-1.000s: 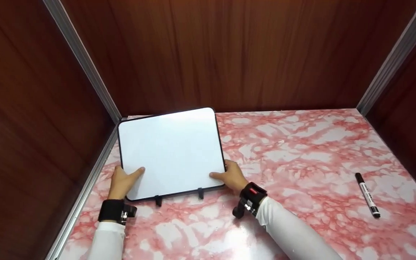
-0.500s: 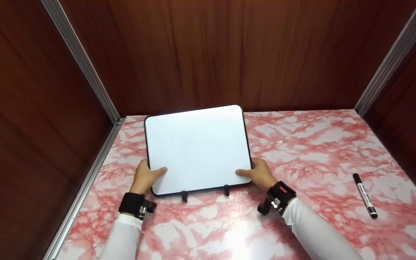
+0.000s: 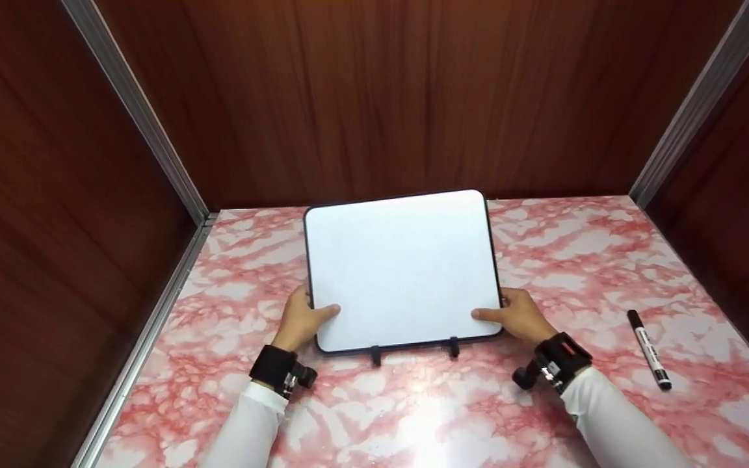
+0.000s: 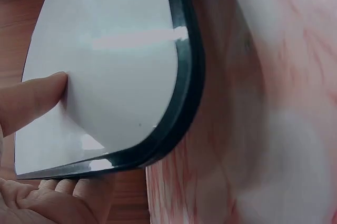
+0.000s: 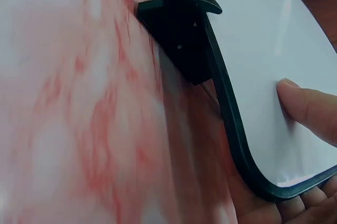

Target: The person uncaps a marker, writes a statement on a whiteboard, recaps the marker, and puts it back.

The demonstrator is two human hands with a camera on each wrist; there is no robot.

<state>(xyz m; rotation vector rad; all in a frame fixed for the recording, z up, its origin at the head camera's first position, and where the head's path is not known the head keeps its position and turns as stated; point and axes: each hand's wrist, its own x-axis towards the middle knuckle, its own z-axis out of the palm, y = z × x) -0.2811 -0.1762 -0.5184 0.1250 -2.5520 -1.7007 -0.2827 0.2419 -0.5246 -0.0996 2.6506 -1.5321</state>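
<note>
A small whiteboard with a black frame and rounded corners leans back in the middle of the table, its right side slightly higher in the head view. Two black stand feet show under its lower edge. My left hand grips the lower left side, thumb on the white face and fingers behind. On the opposite side my right hand holds it the same way. In the right wrist view a black hooked support catches the frame's lower edge. The board's back is hidden.
A black-and-white marker lies on the red-and-white marbled table to the right. Brown wood-grain panels with metal corner strips enclose the back and both sides.
Both hands have carried the whiteboard steadily to the right, from near the left wall to the table's middle. Their hold on it looks the same. The marker shifts only slightly in view.
</note>
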